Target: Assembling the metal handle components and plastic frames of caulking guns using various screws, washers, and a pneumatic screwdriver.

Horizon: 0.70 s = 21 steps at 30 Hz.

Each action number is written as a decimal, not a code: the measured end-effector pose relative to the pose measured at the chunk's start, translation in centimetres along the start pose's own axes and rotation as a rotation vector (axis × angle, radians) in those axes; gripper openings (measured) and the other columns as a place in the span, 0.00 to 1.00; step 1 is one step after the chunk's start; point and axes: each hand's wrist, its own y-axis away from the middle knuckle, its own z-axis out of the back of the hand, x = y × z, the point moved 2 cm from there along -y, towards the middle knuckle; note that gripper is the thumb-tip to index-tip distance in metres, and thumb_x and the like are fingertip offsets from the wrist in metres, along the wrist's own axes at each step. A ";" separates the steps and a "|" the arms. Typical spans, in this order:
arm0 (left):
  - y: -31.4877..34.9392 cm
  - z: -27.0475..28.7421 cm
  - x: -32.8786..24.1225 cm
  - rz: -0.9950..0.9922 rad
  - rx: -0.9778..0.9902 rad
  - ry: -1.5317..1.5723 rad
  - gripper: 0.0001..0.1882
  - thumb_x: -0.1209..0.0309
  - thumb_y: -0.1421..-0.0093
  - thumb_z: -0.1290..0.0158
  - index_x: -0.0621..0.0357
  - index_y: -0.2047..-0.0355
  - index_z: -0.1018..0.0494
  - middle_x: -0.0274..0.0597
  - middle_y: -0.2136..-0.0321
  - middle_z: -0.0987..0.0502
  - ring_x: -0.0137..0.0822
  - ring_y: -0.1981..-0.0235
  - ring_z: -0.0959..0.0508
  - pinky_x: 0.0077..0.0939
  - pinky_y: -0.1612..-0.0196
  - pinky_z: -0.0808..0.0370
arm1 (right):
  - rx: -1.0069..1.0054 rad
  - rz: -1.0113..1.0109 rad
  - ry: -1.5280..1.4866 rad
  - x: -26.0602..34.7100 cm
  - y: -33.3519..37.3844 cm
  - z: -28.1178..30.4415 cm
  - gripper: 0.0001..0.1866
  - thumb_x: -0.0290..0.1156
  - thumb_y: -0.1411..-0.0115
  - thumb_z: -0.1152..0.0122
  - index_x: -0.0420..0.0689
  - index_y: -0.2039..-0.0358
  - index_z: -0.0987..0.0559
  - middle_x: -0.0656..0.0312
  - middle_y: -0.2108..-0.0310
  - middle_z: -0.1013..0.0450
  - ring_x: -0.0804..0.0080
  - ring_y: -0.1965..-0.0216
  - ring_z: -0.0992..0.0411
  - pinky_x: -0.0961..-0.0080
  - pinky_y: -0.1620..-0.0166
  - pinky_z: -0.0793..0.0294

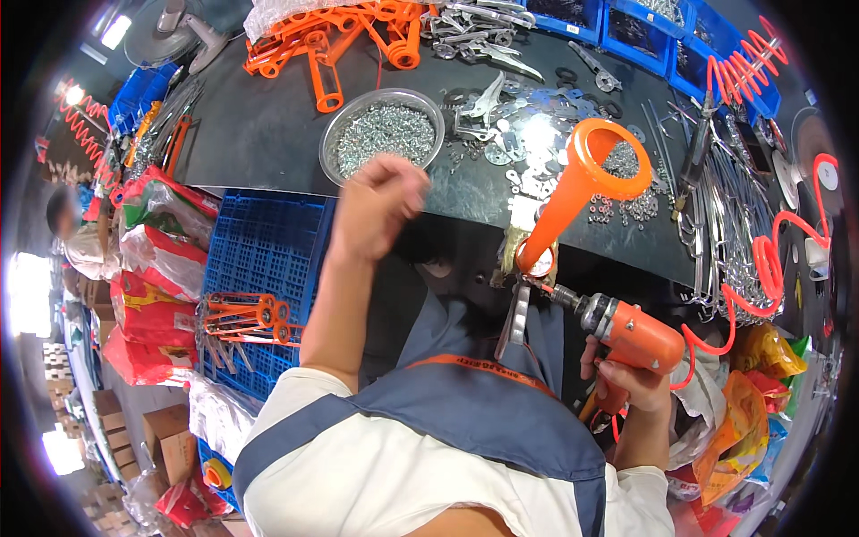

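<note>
My left hand (383,201) hovers at the near rim of a round metal bowl (331,148) full of small screws (380,134). Its fingers are curled together, and whatever they pinch is too small to make out. My right hand (626,380) is wrapped round the grip of an orange power drill (640,336), whose bit points left. The bit's tip is close to the base of an orange caulking gun frame (559,210), which stands tilted at the table edge. Below that base hangs a metal handle (514,313).
Orange frames (327,76) and metal handles (483,36) are piled at the back. Flat metal plates (537,134) and nuts (640,208) lie scattered right of the bowl. A red coiled hose (765,277) runs to the drill. A blue crate (259,237) stands at left, long rods (725,206) at right.
</note>
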 end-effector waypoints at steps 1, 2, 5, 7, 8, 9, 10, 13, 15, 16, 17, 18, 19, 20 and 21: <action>1.9 -1.3 1.0 0.110 0.138 0.046 0.05 0.81 0.50 0.46 0.61 0.74 0.30 0.42 0.77 0.27 0.27 0.79 0.29 0.16 0.75 0.32 | 0.021 0.033 -0.008 0.1 0.1 -0.2 0.19 0.20 0.48 0.42 0.35 0.54 0.30 0.54 0.69 0.28 0.69 0.71 0.26 0.83 0.80 0.29; 3.6 -2.4 2.1 0.280 0.248 0.106 0.07 0.79 0.51 0.44 0.60 0.71 0.30 0.42 0.76 0.27 0.28 0.78 0.29 0.17 0.74 0.31 | 0.026 0.032 -0.011 0.2 0.1 -0.3 0.19 0.20 0.48 0.42 0.35 0.54 0.30 0.54 0.69 0.28 0.69 0.71 0.26 0.83 0.80 0.29; 6.7 -4.8 5.8 0.578 0.166 0.406 0.10 0.73 0.48 0.40 0.60 0.67 0.29 0.39 0.75 0.27 0.24 0.77 0.30 0.11 0.77 0.33 | 0.070 0.037 -0.056 0.3 -0.3 -1.0 0.19 0.20 0.47 0.43 0.35 0.54 0.30 0.53 0.69 0.28 0.68 0.71 0.26 0.83 0.80 0.29; 7.3 -4.7 7.6 0.656 0.223 0.557 0.11 0.67 0.45 0.41 0.62 0.69 0.28 0.37 0.77 0.29 0.21 0.82 0.34 0.07 0.83 0.38 | 0.091 0.077 -0.054 0.4 -0.4 -1.3 0.19 0.19 0.47 0.43 0.35 0.53 0.30 0.52 0.69 0.28 0.68 0.71 0.26 0.83 0.80 0.29; 7.6 -4.7 8.1 0.671 0.273 0.627 0.12 0.65 0.45 0.41 0.62 0.70 0.28 0.36 0.78 0.29 0.20 0.83 0.36 0.07 0.85 0.40 | 0.090 0.076 -0.055 0.3 -0.4 -1.4 0.19 0.19 0.47 0.43 0.35 0.53 0.30 0.52 0.69 0.28 0.68 0.71 0.26 0.83 0.80 0.29; 7.8 -4.9 8.1 0.670 0.273 0.628 0.12 0.65 0.45 0.41 0.62 0.70 0.28 0.36 0.78 0.29 0.20 0.83 0.36 0.07 0.85 0.40 | 0.095 0.067 -0.058 0.2 -0.4 -1.5 0.19 0.19 0.47 0.43 0.35 0.53 0.30 0.52 0.68 0.28 0.69 0.71 0.26 0.82 0.80 0.29; 7.9 -5.0 8.1 0.664 0.282 0.641 0.13 0.65 0.44 0.42 0.63 0.71 0.28 0.36 0.78 0.29 0.19 0.84 0.36 0.07 0.86 0.41 | 0.100 0.058 -0.060 0.1 -0.5 -1.5 0.19 0.19 0.47 0.42 0.35 0.54 0.30 0.52 0.68 0.28 0.69 0.70 0.26 0.82 0.80 0.29; 8.0 -5.5 7.9 0.640 0.293 0.610 0.14 0.63 0.43 0.43 0.63 0.72 0.29 0.36 0.80 0.30 0.18 0.86 0.37 0.08 0.87 0.42 | 0.119 -0.001 -0.042 -0.6 -0.3 -1.2 0.19 0.18 0.47 0.42 0.36 0.53 0.30 0.53 0.68 0.27 0.69 0.70 0.25 0.82 0.79 0.28; 8.1 -5.6 7.5 0.624 0.295 0.566 0.15 0.62 0.43 0.44 0.64 0.72 0.29 0.36 0.81 0.30 0.18 0.86 0.37 0.09 0.87 0.42 | 0.131 -0.001 -0.029 -0.3 -0.4 -1.4 0.19 0.18 0.47 0.41 0.36 0.54 0.30 0.54 0.68 0.27 0.69 0.70 0.25 0.82 0.79 0.27; 8.1 -5.5 7.3 0.606 0.252 0.503 0.15 0.62 0.42 0.44 0.64 0.73 0.29 0.36 0.82 0.31 0.18 0.87 0.37 0.09 0.87 0.42 | 0.144 -0.001 -0.014 -0.2 -0.5 -1.5 0.19 0.18 0.47 0.41 0.36 0.54 0.30 0.55 0.68 0.27 0.69 0.70 0.25 0.82 0.78 0.27; 8.1 -5.5 7.2 0.589 0.211 0.440 0.16 0.62 0.41 0.45 0.64 0.74 0.29 0.36 0.83 0.31 0.18 0.88 0.37 0.09 0.87 0.41 | 0.142 -0.002 -0.017 -0.3 -0.5 -1.4 0.19 0.18 0.47 0.41 0.36 0.54 0.30 0.55 0.68 0.27 0.69 0.70 0.25 0.82 0.78 0.27; 8.2 -5.5 7.2 0.591 0.211 0.440 0.16 0.62 0.41 0.45 0.64 0.74 0.29 0.36 0.83 0.31 0.18 0.88 0.37 0.09 0.87 0.41 | 0.142 -0.008 -0.011 -0.4 -0.5 -1.3 0.18 0.18 0.47 0.41 0.36 0.54 0.30 0.55 0.68 0.27 0.69 0.70 0.25 0.82 0.78 0.27; 8.3 -5.6 7.2 0.538 0.183 0.352 0.16 0.61 0.41 0.46 0.64 0.76 0.29 0.36 0.84 0.31 0.19 0.88 0.36 0.10 0.87 0.40 | 0.142 -0.015 -0.006 -0.4 -0.5 -1.2 0.18 0.18 0.47 0.41 0.36 0.54 0.30 0.54 0.68 0.27 0.69 0.70 0.25 0.81 0.78 0.27; 8.3 -5.6 7.2 0.484 0.156 0.265 0.17 0.61 0.40 0.47 0.64 0.77 0.29 0.37 0.84 0.30 0.19 0.88 0.35 0.10 0.86 0.40 | 0.141 -0.017 -0.006 -0.4 -0.5 -1.2 0.18 0.18 0.47 0.41 0.36 0.54 0.30 0.54 0.68 0.27 0.69 0.70 0.25 0.81 0.78 0.27; 8.4 -5.6 7.2 0.485 0.156 0.265 0.17 0.61 0.40 0.47 0.64 0.77 0.29 0.37 0.84 0.30 0.19 0.88 0.35 0.10 0.86 0.40 | 0.141 -0.019 -0.004 -0.4 -0.5 -1.2 0.18 0.18 0.47 0.42 0.36 0.54 0.29 0.54 0.68 0.27 0.69 0.70 0.25 0.81 0.78 0.27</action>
